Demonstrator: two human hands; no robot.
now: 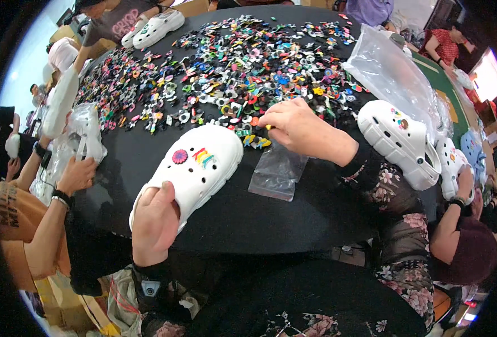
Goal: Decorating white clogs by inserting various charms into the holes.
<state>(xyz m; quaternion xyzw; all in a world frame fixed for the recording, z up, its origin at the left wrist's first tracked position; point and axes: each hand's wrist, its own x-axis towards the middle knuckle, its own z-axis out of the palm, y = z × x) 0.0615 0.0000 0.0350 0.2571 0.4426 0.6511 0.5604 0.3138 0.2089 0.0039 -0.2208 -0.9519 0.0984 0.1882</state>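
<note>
A white foam clog [217, 149] is in my left hand [154, 222], whose fingers are inside the opening and whose thumb presses on top. On the clog's upper are a pink flower charm [179, 156] and a rainbow-striped charm [204, 158]; several other holes are bare. At the near edge of a heap of shoe charms [226, 73], my right hand [307, 129] has its fingers pinched together. A small yellow charm [268, 127] shows at those fingertips. Below that hand lies a clear plastic bag [276, 177], close to a few yellow-and-blue charms [256, 141].
Another white clog [397, 135] with charms stands on the black table [271, 224] to the right. Behind it lies a large clear plastic bag [389, 67]. Co-workers handle clogs on both sides; a person in an orange shirt [12, 213] reaches in at left.
</note>
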